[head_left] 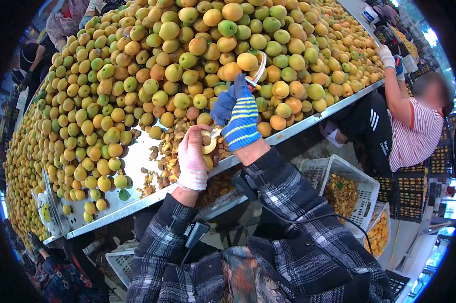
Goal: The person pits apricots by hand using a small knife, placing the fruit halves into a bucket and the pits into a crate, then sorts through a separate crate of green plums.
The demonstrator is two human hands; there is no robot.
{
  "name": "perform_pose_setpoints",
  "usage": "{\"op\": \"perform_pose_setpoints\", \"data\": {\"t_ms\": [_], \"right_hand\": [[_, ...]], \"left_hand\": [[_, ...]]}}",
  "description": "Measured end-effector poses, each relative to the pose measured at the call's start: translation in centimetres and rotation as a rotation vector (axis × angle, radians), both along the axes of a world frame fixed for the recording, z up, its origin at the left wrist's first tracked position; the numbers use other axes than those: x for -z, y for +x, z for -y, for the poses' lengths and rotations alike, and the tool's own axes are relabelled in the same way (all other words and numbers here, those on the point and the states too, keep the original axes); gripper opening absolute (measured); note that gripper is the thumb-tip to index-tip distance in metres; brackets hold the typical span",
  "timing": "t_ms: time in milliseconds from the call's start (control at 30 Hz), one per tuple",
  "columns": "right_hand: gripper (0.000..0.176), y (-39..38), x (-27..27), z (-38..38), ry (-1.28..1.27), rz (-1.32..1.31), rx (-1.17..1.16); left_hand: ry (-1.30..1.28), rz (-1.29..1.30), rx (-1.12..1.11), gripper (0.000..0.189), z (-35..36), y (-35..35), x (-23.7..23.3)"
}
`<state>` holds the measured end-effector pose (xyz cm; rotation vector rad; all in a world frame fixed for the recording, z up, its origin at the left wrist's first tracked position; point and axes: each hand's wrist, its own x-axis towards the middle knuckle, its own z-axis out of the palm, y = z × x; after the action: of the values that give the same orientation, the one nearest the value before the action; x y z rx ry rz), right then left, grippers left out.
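Note:
My left hand [191, 154], in a pink and white glove, is closed around a cut apricot [209, 146] whose pale yellow flesh shows. My right hand [240, 116], in a blue glove with yellow stripes, grips a hand tool with red and white handles [261, 70] that stick out beyond the fingers. Its metal tip [216, 132] is at the cut fruit, but the glove hides the middle of the tool. Beneath and beside both hands lie loose brown apricot stones [166, 160]. A large heap of whole apricots [187, 60] rises just beyond them.
A metal table edge [137, 201] runs in front of me. Below right, a white crate [362, 202] holds brownish pieces, and another holds orange apricot pieces [378, 235]. A co-worker in a striped shirt [420, 134] sits at right. Other people work at left. A cable [308, 220] crosses my right sleeve.

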<state>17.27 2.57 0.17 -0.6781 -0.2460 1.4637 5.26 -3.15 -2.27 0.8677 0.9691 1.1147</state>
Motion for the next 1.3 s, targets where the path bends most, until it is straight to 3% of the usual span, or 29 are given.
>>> {"op": "perform_pose_setpoints", "data": {"t_ms": [467,633,767,867,1000,1167,1300], "right_hand": [[0.056,-0.5,1.3,0.1,-0.025,-0.273,-0.052],[0.057,-1.1,0.8,0.4,-0.032,-0.157,-0.025],[0.056,-0.1,-0.1,0.3,0.077,-0.27,-0.064],[0.054,0.8,-0.1,-0.2,0.227,0.003,0.023],[0.053,0.0,-0.8,0.3,0.2,0.314,0.18],[0.048,-0.5,-1.4,1.1,0.232,0.306,0.109],[0.048,0.5,-0.8,0.5,0.265,0.409,0.209]], "left_hand": [[-0.091,0.346,-0.065,0.049,0.4,0.3,0.7],[-0.178,0.276,-0.105,0.052,0.7,1.1,0.6],[-0.056,0.35,0.035,0.05,0.2,0.4,0.6],[-0.032,0.476,0.289,0.044,0.0,-0.2,-0.4],[-0.022,0.328,0.274,0.047,-0.2,-1.0,0.6],[-0.04,0.238,0.218,0.039,-0.2,-1.7,-0.3],[-0.051,0.119,0.264,0.033,-0.3,-2.5,-1.5]]}}
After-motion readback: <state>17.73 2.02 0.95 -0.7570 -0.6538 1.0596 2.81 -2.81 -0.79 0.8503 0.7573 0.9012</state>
